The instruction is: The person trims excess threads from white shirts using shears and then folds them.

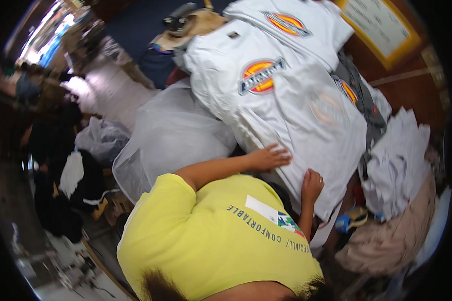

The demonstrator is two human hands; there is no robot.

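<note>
While the left hand (269, 156) is lying flat and the right hand (312, 183) is gripping its edge, the white T-shirt (306, 120) is stretching lengthwise away from the person, beside a clear plastic bag (171, 135).

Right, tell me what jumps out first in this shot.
White T-shirts with round orange-and-yellow chest prints lie spread in overlapping layers across the upper middle. At lower centre, a person in a bright yellow shirt leans over them, one hand flat on the cloth, the other curled at the shirt's edge. Clear plastic bags billow at left.

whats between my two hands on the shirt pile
Only a bare stretch of the white t-shirt: the left hand lies flat on it, the right hand is fisted at its edge. Head view.
</note>
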